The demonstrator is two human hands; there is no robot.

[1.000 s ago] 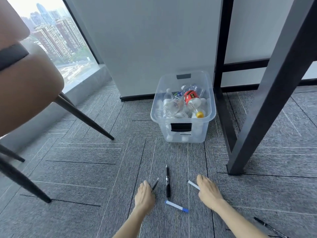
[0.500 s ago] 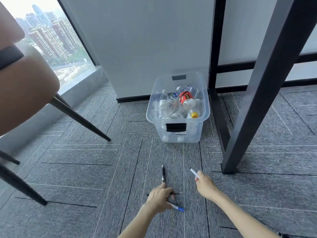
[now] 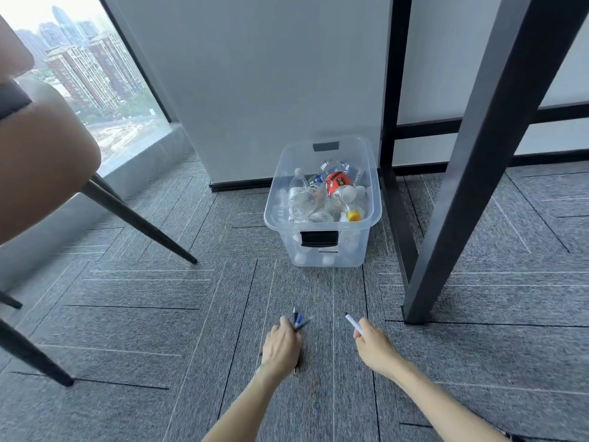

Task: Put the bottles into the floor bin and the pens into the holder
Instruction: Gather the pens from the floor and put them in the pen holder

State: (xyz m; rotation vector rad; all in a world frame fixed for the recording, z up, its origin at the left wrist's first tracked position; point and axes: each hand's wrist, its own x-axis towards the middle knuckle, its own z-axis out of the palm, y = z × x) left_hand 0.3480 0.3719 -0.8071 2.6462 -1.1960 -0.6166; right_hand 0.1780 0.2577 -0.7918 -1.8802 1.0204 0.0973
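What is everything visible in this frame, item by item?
floor bin: one, clear plastic, on the carpet by the wall
bottles: several, mostly clear, one red-labelled, inside the bin
pens: about three, dark and blue, bunched, low centre
white pen: one, white, right of them
chair: one, tan with black legs, left
table frame: one, black, right
carpet: grey, whole floor
left hand: grips the pens
right hand: pinches the white pen
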